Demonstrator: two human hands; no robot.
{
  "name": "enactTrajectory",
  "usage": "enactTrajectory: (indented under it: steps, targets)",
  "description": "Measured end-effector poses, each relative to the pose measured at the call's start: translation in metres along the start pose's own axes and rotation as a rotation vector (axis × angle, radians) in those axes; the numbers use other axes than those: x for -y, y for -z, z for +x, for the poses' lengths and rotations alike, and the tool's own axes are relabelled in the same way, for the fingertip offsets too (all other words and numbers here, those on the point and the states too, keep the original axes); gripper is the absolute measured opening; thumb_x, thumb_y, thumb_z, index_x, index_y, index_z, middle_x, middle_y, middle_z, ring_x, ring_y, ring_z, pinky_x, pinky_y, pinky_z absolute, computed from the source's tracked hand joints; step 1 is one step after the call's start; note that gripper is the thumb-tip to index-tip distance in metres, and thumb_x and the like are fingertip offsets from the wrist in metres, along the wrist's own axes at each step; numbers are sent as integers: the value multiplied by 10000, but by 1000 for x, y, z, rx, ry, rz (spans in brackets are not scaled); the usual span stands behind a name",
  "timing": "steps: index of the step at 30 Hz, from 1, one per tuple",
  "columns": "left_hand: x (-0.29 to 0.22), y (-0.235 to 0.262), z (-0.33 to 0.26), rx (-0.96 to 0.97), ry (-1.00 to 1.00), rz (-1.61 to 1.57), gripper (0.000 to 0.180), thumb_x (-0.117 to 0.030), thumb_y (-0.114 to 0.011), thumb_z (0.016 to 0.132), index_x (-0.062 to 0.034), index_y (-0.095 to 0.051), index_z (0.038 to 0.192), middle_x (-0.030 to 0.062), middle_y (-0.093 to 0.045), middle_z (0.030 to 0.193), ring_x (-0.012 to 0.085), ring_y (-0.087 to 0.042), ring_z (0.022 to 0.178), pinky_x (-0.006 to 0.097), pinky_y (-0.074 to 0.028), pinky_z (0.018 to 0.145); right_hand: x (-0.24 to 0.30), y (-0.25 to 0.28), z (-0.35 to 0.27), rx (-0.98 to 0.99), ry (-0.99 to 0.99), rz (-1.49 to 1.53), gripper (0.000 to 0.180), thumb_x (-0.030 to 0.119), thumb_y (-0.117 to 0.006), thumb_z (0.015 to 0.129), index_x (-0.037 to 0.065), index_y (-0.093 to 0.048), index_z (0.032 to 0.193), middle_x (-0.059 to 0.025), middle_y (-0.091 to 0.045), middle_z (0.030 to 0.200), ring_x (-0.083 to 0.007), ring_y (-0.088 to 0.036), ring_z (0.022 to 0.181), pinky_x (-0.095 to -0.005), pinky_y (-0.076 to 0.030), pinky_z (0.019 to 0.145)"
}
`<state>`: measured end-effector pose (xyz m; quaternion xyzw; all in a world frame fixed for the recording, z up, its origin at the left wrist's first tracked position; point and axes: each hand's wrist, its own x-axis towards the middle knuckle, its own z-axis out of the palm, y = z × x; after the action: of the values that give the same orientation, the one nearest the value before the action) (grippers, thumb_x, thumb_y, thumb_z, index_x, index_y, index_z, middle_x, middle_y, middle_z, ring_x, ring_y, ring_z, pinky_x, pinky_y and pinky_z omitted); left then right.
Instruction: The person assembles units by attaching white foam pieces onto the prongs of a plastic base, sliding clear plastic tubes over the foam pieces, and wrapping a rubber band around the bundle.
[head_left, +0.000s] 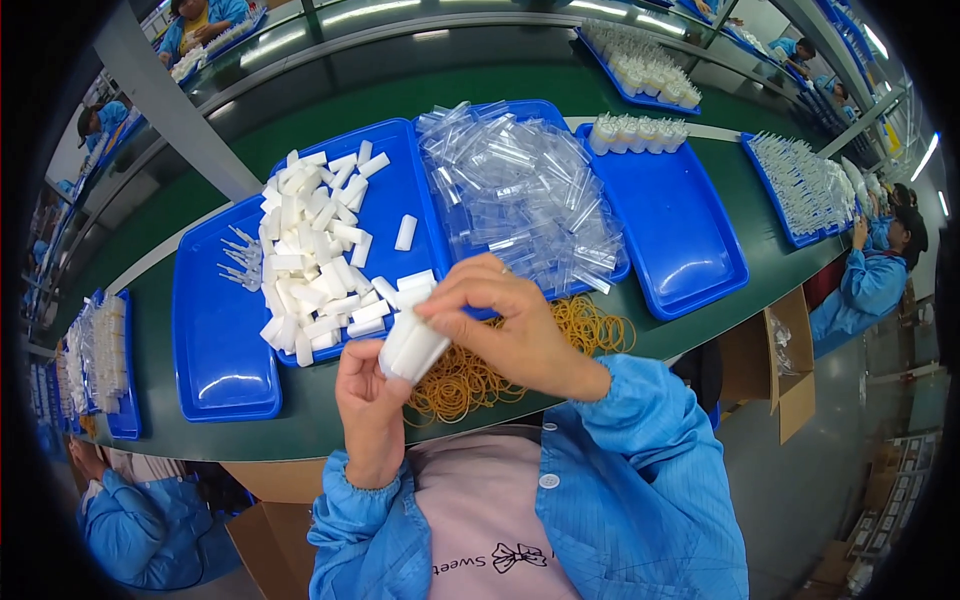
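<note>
My left hand (374, 408) is closed around the lower end of a bundle of white block-shaped pieces (413, 346), held upright but tilted in front of my chest. My right hand (512, 322) pinches the bundle's upper end between thumb and fingers. Just beyond, a blue tray (398, 205) carries a heap of loose white blocks (315, 245). A pile of tan rubber bands (468, 385) lies on the table under and beside my hands. Whether a band or a clear sleeve is around the bundle I cannot tell.
Clear plastic sleeves (525, 190) fill a tray behind my right hand. Farther right, a blue tray (680, 240) has bundled white pieces (637, 133) at its far end. Small white nozzle-like parts (242, 258) lie in the left tray (225, 365). Co-workers sit on both sides.
</note>
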<state>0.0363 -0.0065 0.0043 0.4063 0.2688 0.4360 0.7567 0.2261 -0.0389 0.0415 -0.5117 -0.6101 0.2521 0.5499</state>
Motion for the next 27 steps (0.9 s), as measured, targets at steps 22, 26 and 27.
enactTrajectory:
  steps: [22, 26, 27]
  targets:
    - [-4, 23, 13, -88, -33, -206, 460, -115, -675, 869, -42, -447, 1261, 111, -547, 1235, 200, -548, 1117, 331, -459, 953, -64, 16, 27, 556, 264, -1149, 69, 28, -621, 681, 72, -621, 735, -70, -535, 900, -244, -504, 947, -364, -384, 799]
    - [-6, 22, 12, -79, -16, -201, 446, -115, -676, 867, -40, -460, 1250, 115, -552, 1237, 203, -563, 1107, 340, -474, 937, -68, 25, 34, 574, 313, -1131, 81, 89, -664, 715, 81, -612, 777, -60, -555, 890, -230, -520, 939, -366, -385, 818]
    - [-6, 22, 11, -78, -20, -202, 446, -115, -676, 867, -40, -460, 1250, 115, -552, 1237, 203, -563, 1107, 340, -474, 937, -70, 29, 34, 551, 347, -1110, 117, 119, -682, 728, 83, -621, 821, -57, -570, 894, -222, -532, 934, -369, -388, 824]
